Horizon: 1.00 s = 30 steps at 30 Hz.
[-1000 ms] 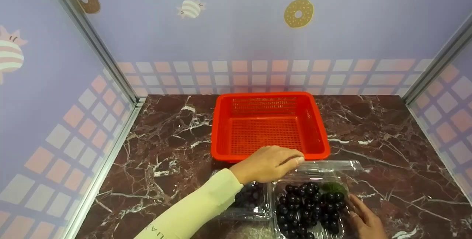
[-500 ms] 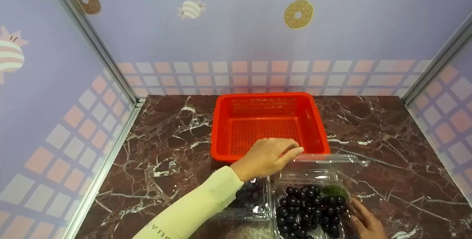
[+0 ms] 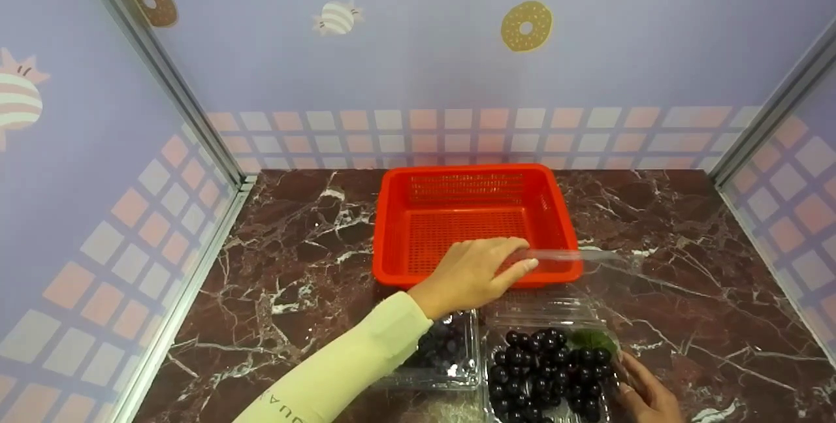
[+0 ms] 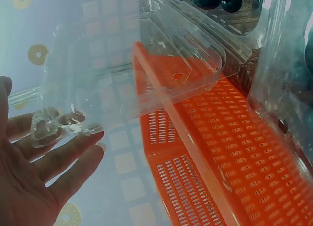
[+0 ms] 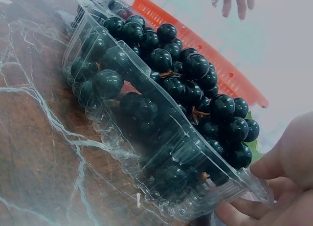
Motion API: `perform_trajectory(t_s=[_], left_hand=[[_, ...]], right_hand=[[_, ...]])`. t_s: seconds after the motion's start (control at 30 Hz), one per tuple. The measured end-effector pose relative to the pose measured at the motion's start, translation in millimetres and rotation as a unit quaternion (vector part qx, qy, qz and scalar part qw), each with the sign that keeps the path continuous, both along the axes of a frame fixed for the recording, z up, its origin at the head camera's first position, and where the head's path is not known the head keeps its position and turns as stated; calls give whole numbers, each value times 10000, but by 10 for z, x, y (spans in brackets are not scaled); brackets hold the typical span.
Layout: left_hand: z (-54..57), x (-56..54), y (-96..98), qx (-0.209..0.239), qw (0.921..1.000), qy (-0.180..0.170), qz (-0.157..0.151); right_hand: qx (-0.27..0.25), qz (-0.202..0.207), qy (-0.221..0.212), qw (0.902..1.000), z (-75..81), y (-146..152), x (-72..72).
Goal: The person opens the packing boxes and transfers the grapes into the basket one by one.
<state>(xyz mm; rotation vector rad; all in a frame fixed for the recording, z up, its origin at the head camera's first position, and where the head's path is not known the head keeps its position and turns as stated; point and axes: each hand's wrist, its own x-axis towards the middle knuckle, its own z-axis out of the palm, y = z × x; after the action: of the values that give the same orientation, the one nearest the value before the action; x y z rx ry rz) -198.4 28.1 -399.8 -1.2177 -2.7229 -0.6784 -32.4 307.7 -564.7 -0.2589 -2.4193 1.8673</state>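
Observation:
A clear plastic clamshell box [image 3: 486, 380] filled with dark grapes [image 3: 535, 364] sits at the front of the table, a green leaf [image 3: 594, 339] at its back right corner. My right hand [image 3: 646, 391] pinches the box's right rim between thumb and fingers, seen closely in the right wrist view. The raised clear lid [image 4: 112, 89] stands up at the back. My left hand [image 3: 480, 273] supports the lid's free edge with fairly straight fingers [image 4: 68, 157] behind it. Left of this box, a second clear box of grapes [image 3: 444, 351] is partly hidden by the left forearm.
A red plastic basket [image 3: 385, 227] with slotted walls stands behind the boxes, its front rim close to the lid. The table [image 3: 294, 247] is dark marbled. Patterned walls [image 3: 418, 51] close it in at the back and both sides.
The left hand has risen slightly, and the lid's free edge has swung up and away from the table, now in front of the basket's rim. The right hand stays at the box's side.

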Motion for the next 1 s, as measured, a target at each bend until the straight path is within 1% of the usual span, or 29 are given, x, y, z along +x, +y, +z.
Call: perform_trajectory(t_s=[0.07, 0.17, 0.3, 0.43, 0.5, 0.6, 0.67, 0.73, 0.83, 0.9, 1.0], left_hand=[[6, 4, 2, -32, 10000, 41, 6], [10, 16, 3, -98, 9998, 189, 31], [17, 34, 4, -169, 9988, 452, 62], [35, 61, 10, -198, 9970, 754, -15], [42, 77, 17, -207, 9955, 915, -137], [44, 90, 33, -118, 9921, 1176, -424], [44, 103, 37, -18, 9891, 1325, -636], [44, 115, 42, 114, 9858, 1441, -856], [49, 143, 44, 253, 9817, 1489, -1162], [48, 163, 51, 280, 9796, 1475, -1335], [38, 202, 63, 210, 9778, 1423, -1524]], right_hand=[[-128, 1, 68, 9999, 0, -5, 0], [-106, 5, 44, 9999, 12, -4, 4], [104, -112, -233, 9996, 53, -21, -8], [190, -253, -724, 9969, 104, -26, -25], [344, -272, -974, 9943, 128, -22, -34], [512, -259, -1287, 9900, 156, -15, -47], [524, -268, -1374, 9888, 165, -17, -49], [404, -303, -1352, 9895, 164, -20, -44], [300, -347, -1292, 9906, 166, -29, -41], [258, -291, -1317, 9905, 174, -36, -48], [174, -201, -1496, 9884, 198, -47, -65]])
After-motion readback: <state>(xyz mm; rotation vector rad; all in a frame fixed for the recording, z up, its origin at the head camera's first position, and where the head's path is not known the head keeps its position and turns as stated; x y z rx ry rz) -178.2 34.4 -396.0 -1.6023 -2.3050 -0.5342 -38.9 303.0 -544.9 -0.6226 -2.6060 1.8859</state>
